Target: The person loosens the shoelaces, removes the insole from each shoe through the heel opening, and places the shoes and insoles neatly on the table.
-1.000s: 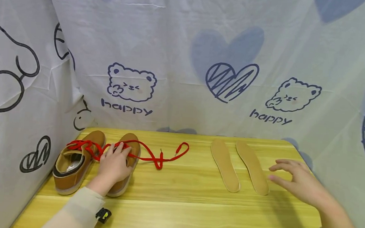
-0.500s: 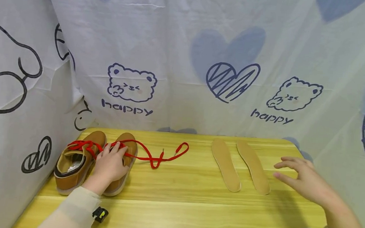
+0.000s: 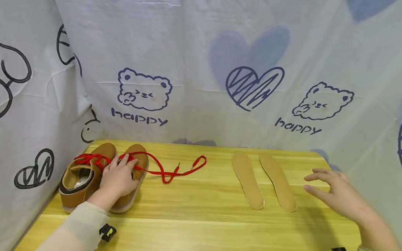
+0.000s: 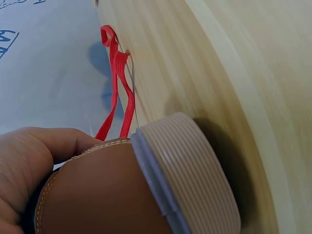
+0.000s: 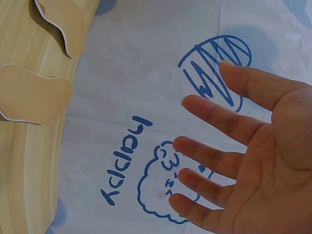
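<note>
At the left of the head view, my left hand [image 3: 118,178] lies over a brown lace-up shoe [image 3: 130,202] and grips its upper, hiding its opening. In the left wrist view the heel shows close up, with a ribbed pale sole. A red shoelace [image 3: 183,173] trails from this shoe to the right across the table. Its mate, another brown shoe [image 3: 77,198] with red laces, stands just left of it. Over the right side, my right hand [image 3: 339,195] hovers with fingers spread and nothing in it. Two tan insoles [image 3: 247,181] lie flat to its left.
The wood-grain table [image 3: 186,233] has a white printed cloth [image 3: 192,55] hanging behind it and at both sides. The left shoe stands close to the left cloth. Bare table lies between the shoes and the insoles.
The gripped shoe has slid left with my left hand, closer to its mate, and its lace has shifted left slightly. My right hand has drifted a little to the right.
</note>
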